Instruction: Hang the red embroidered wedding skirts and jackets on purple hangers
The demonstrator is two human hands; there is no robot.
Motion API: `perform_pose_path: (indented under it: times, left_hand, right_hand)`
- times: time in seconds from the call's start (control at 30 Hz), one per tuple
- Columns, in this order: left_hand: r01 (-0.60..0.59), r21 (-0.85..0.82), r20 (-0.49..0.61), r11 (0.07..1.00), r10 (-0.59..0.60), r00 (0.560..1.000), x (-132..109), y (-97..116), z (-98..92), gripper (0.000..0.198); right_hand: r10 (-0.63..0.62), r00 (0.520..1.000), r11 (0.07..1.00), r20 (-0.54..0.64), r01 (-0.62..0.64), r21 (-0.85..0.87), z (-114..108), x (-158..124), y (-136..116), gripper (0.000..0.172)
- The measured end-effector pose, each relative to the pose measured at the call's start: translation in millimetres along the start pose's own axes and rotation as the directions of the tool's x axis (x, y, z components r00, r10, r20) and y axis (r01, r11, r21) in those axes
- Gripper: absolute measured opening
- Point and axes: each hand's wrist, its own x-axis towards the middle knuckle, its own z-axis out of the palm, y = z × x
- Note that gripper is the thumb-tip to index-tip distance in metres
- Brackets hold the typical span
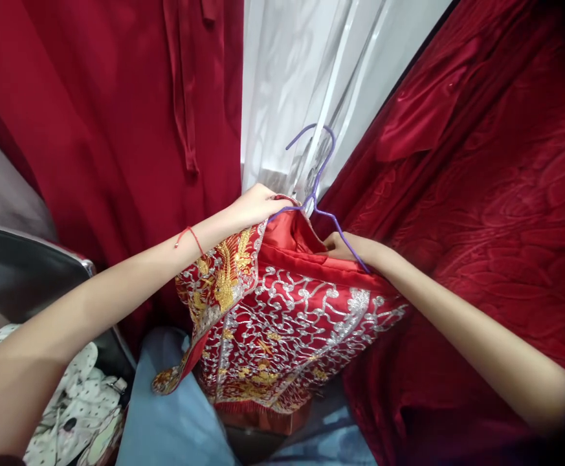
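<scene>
A red garment point(282, 323) with gold and silver embroidery hangs in front of me on a purple wire hanger point(317, 188). My left hand point(255, 204) is closed on the garment's left shoulder where the hanger arm goes in; a red string circles that wrist. My right hand point(347, 247) grips the right shoulder of the garment along the other hanger arm, fingers tucked into the collar. The hanger's hook stands free above both hands.
Red satin dresses point(481, 194) hang to the right and more red fabric point(117, 129) to the left, with a white garment in clear plastic point(306, 84) between. A dark chair point(24, 272) with white dotted cloth point(78, 395) is lower left. Blue fabric point(175, 414) lies below.
</scene>
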Motion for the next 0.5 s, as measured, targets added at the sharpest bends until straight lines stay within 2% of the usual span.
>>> perform_pose_path:
  times: [0.07,0.1,0.13,0.2,0.27,0.3,0.33,0.37,0.4,0.43,0.5]
  left_hand:
    - [0.012,0.055,-0.069,0.998,-0.008,0.998,0,0,-2.6,0.042]
    - [0.024,0.087,-0.095,0.996,-0.015,0.995,0,1,-4.5,0.043]
    - [0.034,0.107,-0.077,0.994,-0.026,0.997,1,1,-6.5,0.045]
    - [0.039,0.123,-0.032,0.992,-0.035,0.999,0,1,-9.2,0.046]
    - [0.005,0.137,-0.082,0.991,0.006,0.997,-3,2,-7.6,0.041]
    - [-0.038,0.165,-0.168,0.986,0.066,0.984,-7,4,-4.6,0.036]
    - [-0.095,0.220,-0.277,0.971,0.155,0.948,-12,7,-0.2,0.032]
    - [-0.153,0.303,-0.373,0.941,0.265,0.889,-17,11,5.3,0.031]
    - [-0.208,0.404,-0.423,0.891,0.384,0.821,-22,15,11.6,0.033]
    - [-0.263,0.507,-0.411,0.821,0.499,0.763,-27,21,18.7,0.035]
    - [-0.382,0.668,-0.233,0.639,0.667,0.707,-30,32,34.7,0.040]
  right_hand:
    - [0.035,0.983,0.996,-0.181,-0.048,-0.072,-8,-12,13,0.015]
    - [0.036,0.946,0.993,-0.323,-0.070,-0.092,-15,-19,20,0.012]
    - [0.033,0.877,0.993,-0.479,-0.082,-0.083,-22,-27,26,0.010]
    - [0.045,0.688,0.999,-0.725,-0.031,0.032,-35,-43,35,0.013]
    - [0.093,0.530,0.982,-0.843,0.090,0.165,-40,-58,36,0.021]
    - [0.104,0.474,0.971,-0.874,0.142,0.192,-39,-63,35,0.026]
    - [0.093,0.431,0.965,-0.897,0.183,0.188,-36,-67,32,0.030]
    - [0.065,0.392,0.964,-0.918,0.211,0.159,-31,-70,29,0.033]
    - [0.034,0.360,0.966,-0.932,0.228,0.123,-26,-72,26,0.034]
    - [0.012,0.345,0.966,-0.939,0.238,0.099,-21,-72,23,0.036]
    - [0.006,0.355,0.960,-0.935,0.260,0.104,-13,-72,19,0.039]
